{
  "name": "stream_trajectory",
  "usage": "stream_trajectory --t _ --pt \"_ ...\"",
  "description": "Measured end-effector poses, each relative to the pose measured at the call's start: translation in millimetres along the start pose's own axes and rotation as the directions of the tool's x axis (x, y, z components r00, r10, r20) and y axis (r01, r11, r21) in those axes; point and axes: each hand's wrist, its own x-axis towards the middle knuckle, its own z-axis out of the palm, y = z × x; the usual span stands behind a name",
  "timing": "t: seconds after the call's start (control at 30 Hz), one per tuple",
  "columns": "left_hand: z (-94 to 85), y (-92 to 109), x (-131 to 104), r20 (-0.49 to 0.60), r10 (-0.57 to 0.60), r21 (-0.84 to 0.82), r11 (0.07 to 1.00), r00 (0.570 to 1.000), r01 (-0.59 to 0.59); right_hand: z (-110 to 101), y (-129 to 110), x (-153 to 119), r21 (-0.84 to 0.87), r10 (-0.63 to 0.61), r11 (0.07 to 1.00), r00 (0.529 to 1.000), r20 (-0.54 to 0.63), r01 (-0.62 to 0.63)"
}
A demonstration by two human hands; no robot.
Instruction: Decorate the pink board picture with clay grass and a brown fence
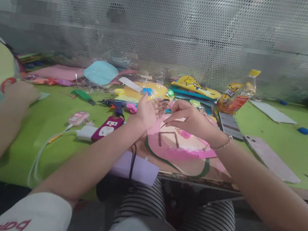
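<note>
My left hand (149, 111) is palm up with its fingers spread, holding nothing that I can see. Close beside it, my right hand (189, 119) pinches a small, thin brown strip (163, 124) between thumb and fingertips. Below both hands lies a pink craft cutout (155, 140) with a peach middle, a bright pink band and dark green edging. Brown strips (170, 133) form an angular shape on its surface. The upper part of the cutout is hidden behind my right hand.
A purple power bank (108, 127) with a white cable, a glue gun (118, 107) and a lilac roll (136, 167) are at left. A bottle (238, 92) and a pink phone (271, 158) are at right. Another person's arm (6, 118) reaches in from the left.
</note>
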Motion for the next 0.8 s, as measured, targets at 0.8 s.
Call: stream_trajectory --t 0.8 --pt "3.0 4 -3 0.105 -0.052 0.281 0.960 0.993 0.021 8 20 -8 0.110 -0.234 0.972 0.824 0.517 0.208"
